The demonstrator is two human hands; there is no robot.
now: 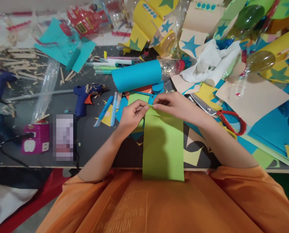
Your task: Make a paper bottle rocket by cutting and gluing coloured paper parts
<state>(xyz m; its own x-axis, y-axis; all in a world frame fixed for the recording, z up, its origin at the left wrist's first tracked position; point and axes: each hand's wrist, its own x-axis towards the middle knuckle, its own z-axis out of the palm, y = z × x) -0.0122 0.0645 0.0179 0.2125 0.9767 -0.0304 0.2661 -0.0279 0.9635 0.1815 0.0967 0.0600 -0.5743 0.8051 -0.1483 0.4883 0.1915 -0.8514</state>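
Note:
A long light green paper strip point(175, 142) hangs over the table's front edge against the orange shirt. Its far end is pinched between the fingertips of my left hand point(134, 114) and my right hand point(171, 103), and a crease line crosses it just below them. Both hands are closed on that edge, close together. Just beyond them lies a bottle wrapped in blue paper point(137, 76) with a red cap point(179, 65). Blue markers point(103, 111) rest left of my left hand. Scissors with red handles point(231, 122) lie partly behind my right forearm.
A blue glue gun point(80, 102) and a purple box-shaped plug adapter point(35, 139) stand at left, beside a blurred-out rectangle point(64, 137). Wooden sticks point(25, 61) are scattered farther back. Paper scraps, a beige sheet point(253, 97) and decorated bottles crowd the right and back.

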